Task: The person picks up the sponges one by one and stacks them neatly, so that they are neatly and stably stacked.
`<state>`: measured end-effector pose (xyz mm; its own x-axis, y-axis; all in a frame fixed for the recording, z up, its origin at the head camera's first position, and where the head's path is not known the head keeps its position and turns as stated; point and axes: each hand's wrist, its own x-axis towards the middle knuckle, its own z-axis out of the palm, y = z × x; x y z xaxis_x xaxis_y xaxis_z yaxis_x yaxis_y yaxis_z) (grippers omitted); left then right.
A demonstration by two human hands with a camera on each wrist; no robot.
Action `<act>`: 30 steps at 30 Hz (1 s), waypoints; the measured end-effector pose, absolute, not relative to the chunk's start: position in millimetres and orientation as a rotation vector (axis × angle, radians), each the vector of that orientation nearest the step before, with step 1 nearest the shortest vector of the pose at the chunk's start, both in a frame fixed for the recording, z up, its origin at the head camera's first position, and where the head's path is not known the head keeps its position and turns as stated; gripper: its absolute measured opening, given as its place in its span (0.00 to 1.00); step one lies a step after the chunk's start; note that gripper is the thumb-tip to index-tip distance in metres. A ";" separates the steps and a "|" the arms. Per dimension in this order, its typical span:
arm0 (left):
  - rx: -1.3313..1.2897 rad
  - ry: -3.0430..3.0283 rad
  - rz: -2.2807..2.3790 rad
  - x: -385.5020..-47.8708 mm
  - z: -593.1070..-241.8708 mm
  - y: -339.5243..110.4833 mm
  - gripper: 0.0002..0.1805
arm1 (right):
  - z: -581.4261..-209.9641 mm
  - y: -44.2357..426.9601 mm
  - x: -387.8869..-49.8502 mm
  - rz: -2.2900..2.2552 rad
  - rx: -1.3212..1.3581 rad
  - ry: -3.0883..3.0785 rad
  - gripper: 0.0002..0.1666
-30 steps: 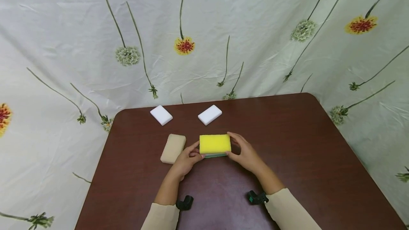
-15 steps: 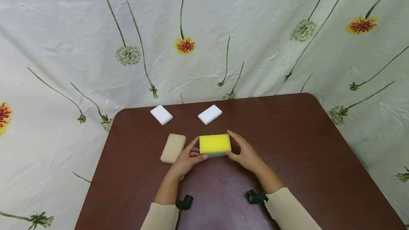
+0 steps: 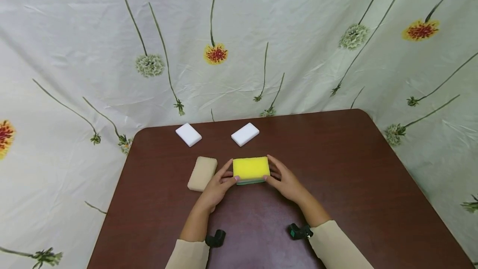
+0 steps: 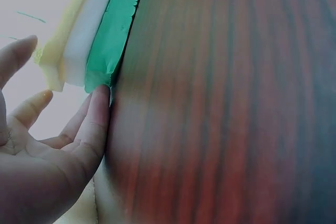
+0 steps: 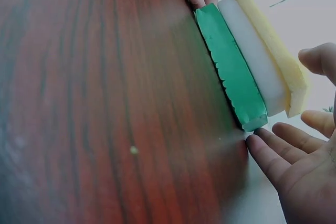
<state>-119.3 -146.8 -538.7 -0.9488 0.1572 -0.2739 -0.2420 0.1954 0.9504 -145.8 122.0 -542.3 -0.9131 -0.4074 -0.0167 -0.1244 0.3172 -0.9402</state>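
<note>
A stack of three rectangular layers stands near the middle of the table. Its top is a yellow sponge (image 3: 251, 168), with a white block (image 5: 254, 56) in the middle and a glossy green block (image 4: 115, 30) at the bottom. My left hand (image 3: 216, 186) lies along the stack's left end, fingers extended; in the left wrist view a fingertip touches the green block's end. On the other end, my right hand (image 3: 285, 179) holds its fingers spread beside the stack. Both thumbs appear by the near corners in the head view. A beige sponge (image 3: 202, 173) lies just left of my left hand.
Two white blocks lie near the table's back edge, a left white block (image 3: 188, 134) and a right white block (image 3: 245, 134). The dark brown table (image 3: 336, 157) meets a flower-printed cloth (image 3: 298, 53) behind it.
My left thumb has risen slightly, from beside the lower layers to the yellow sponge's near corner. The right hand's fingers have shifted a little. The stack is almost in the same place.
</note>
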 end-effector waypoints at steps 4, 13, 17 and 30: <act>-0.082 2.175 1.806 -120.6 -537.6 -143.3 0.40 | -543.9 122.3 -145.7 -1.647 -0.477 2.343 0.46; -0.060 2.200 1.773 -121.4 -535.4 -139.7 0.40 | -510.0 120.4 -131.8 -1.648 -0.465 2.317 0.43; -0.013 2.180 1.780 -121.4 -534.7 -137.0 0.41 | -509.4 123.6 -129.9 -1.644 -0.457 2.325 0.42; -0.036 2.179 1.771 -121.8 -531.5 -132.5 0.40 | -506.9 127.9 -128.9 -1.628 -0.455 2.345 0.41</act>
<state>-121.8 -132.5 -531.5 -0.9446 0.1870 -0.2697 -0.2258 0.2258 0.9476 -128.9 127.9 -506.9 -0.9198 -0.3914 -0.0269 -0.1115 0.3266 -0.9386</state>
